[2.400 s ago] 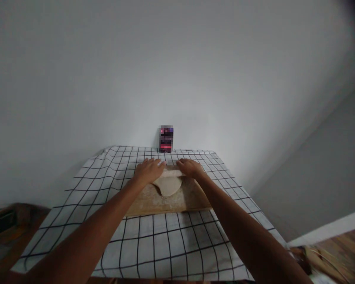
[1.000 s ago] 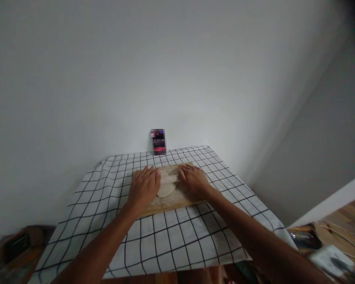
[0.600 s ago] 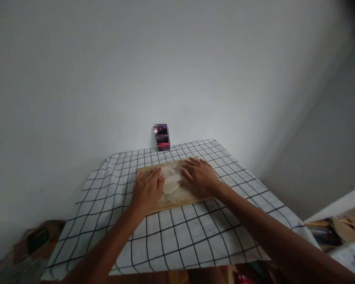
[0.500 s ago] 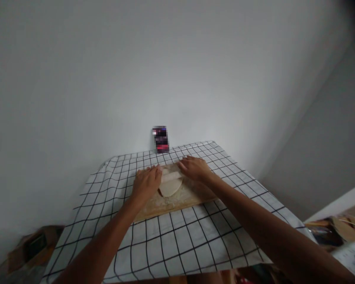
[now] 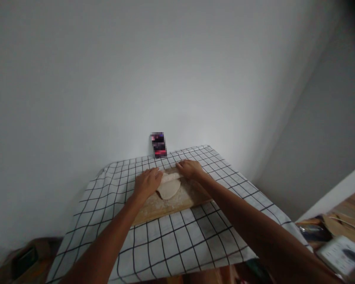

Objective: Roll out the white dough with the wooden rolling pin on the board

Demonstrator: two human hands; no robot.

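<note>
One rolling pin between both grips.

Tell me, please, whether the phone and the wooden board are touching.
Apart: the head view shows a strip of checked tablecloth between the phone and the far edge of the wooden board.

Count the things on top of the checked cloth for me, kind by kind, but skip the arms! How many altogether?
Wooden boards: 1
Pieces of dough: 1
Rolling pins: 1
Dark upright things at the far edge, too blurred to name: 1
Total: 4
</note>
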